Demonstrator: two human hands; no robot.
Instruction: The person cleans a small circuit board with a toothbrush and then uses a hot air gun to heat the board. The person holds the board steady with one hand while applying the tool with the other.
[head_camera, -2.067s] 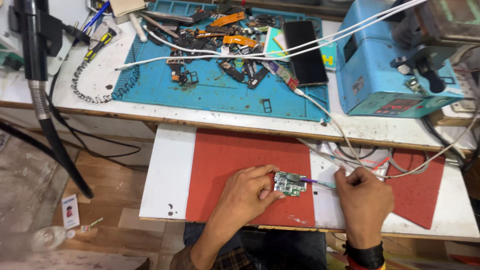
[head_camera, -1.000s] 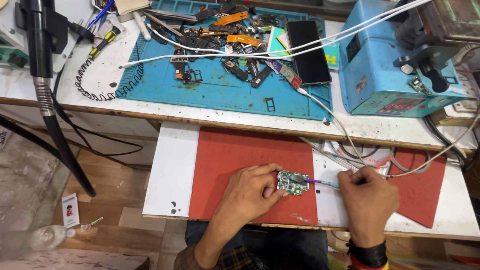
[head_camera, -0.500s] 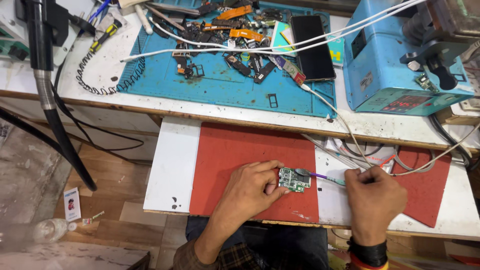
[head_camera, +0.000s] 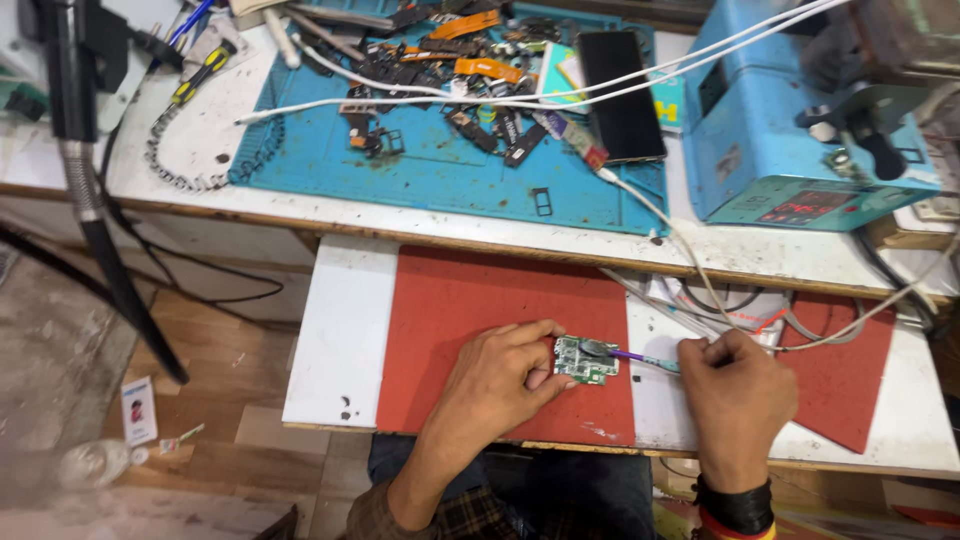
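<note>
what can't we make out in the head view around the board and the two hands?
- Circuit board: parts too small to identify, head view; left edge covered by the left hand.
- Brush: handle hidden inside the right hand; whether its tip touches the board is unclear.
- Blue machine: top and right side cut off by the frame edge, display blurred.
- Red mat: near edge partly hidden by the left hand.

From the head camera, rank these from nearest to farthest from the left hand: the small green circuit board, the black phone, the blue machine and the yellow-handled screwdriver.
Measured from the left hand:
1. Green circuit board, at its fingertips on the red mat.
2. Black phone, up on the blue mat, to the right.
3. Blue machine, far right on the bench, and yellow-handled screwdriver, far upper left: too close to call.
</note>
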